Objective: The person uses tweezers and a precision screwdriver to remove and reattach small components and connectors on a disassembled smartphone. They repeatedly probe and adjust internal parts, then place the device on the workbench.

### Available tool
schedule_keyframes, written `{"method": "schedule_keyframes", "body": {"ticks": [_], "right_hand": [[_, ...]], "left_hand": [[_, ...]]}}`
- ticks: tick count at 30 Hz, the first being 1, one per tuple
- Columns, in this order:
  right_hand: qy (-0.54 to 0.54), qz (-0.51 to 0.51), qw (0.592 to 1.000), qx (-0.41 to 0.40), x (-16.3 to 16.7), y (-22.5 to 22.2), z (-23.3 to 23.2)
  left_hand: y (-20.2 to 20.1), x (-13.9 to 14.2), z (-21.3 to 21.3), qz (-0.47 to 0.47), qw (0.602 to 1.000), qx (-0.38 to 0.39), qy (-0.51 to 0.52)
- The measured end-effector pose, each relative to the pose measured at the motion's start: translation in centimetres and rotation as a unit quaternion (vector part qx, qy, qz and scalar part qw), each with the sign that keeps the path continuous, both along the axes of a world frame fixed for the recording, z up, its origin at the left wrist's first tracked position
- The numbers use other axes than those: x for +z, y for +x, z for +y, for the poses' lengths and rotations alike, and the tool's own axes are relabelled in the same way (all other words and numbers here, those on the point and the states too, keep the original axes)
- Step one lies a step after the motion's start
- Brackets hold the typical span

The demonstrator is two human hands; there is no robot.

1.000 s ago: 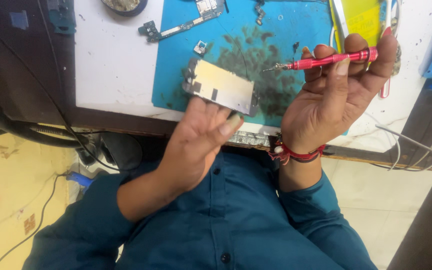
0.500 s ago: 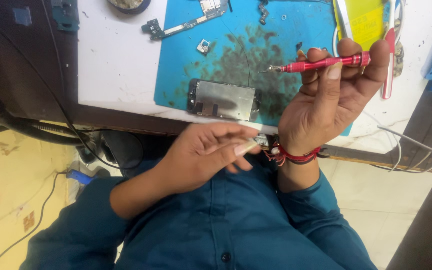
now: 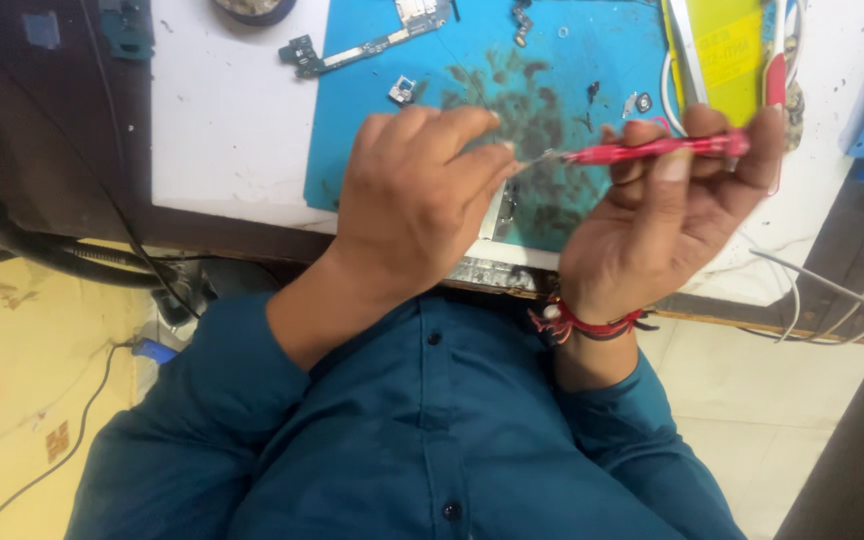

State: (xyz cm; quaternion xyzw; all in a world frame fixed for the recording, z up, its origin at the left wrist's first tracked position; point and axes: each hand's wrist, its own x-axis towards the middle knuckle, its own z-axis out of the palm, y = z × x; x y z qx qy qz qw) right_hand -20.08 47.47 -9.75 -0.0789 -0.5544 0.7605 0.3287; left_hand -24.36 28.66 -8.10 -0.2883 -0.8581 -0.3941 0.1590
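Red screwdriver (image 3: 657,150) pinched in right hand (image 3: 652,225) fingers, long axis nearly level, tip pointing toward left hand (image 3: 417,200). Left fingers curled together right at the tip, pinching something too small to tell. All above the near edge of the blue mat (image 3: 492,90); circuit board (image 3: 352,50) further back, bare white surface (image 3: 232,110) beside the mat.

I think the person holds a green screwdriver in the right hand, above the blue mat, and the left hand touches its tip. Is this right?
Not quite: the screwdriver is red, not green, as the head view shows. The rest holds: the right hand grips it above the blue mat, and the left hand has its fingertips at the metal tip.
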Motion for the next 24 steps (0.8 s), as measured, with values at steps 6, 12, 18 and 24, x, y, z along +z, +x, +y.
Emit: {"method": "schedule_keyframes", "body": {"ticks": [6, 12, 18, 24], "right_hand": [[-0.006, 0.020, 0.999, -0.049, 0.2, -0.2, 2.1], [-0.004, 0.020, 0.997, -0.074, 0.1, 0.3, 2.2], [0.012, 0.011, 0.997, -0.073, -0.1, 1.4, 2.7], [0.032, -0.015, 0.998, -0.051, -1.4, 1.1, 2.3]], "left_hand": [[-2.4, -1.3, 3.0, 0.035, 0.985, 0.051, -0.163], [-2.6, -0.5, 2.3, -0.026, 0.984, 0.008, -0.176], [0.2, 1.4, -3.5, -0.078, 0.982, -0.093, -0.142], [1.4, -0.2, -4.7, -0.084, 0.977, -0.091, -0.172]]}}
